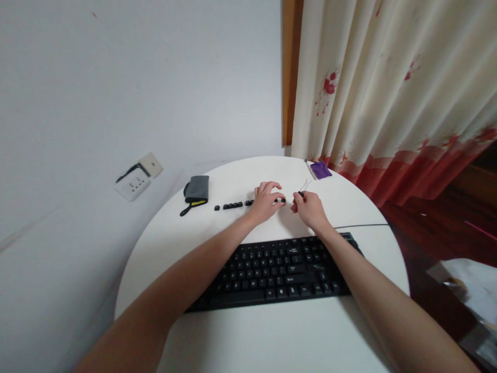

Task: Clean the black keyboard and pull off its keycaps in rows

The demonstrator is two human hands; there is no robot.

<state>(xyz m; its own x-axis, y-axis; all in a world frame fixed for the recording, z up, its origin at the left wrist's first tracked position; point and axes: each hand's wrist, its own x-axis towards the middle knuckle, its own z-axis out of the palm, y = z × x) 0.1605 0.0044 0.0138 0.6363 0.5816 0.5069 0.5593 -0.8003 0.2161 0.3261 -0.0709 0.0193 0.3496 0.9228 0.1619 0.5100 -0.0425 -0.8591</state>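
My left hand [265,201] is over the right end of a row of loose black keycaps [233,205] on the white table. A small black keycap [282,200] shows between its thumb and a fingertip, and other keycaps are partly hidden behind the hand. To the right, my right hand [308,207] is closed around the dark handle of a wire keycap puller [306,184], whose thin wire loops stick up and away from me. Below both hands lies a black keyboard [267,269], partly covered by my forearms. The top row of its keys appears bare.
A grey pouch [198,188] with a yellow edge and wrist strap lies at the table's back left. A purple cloth piece [320,170] lies at the back right. The round white table [217,342] stands against a wall with a socket [132,182], beside a curtain [361,103].
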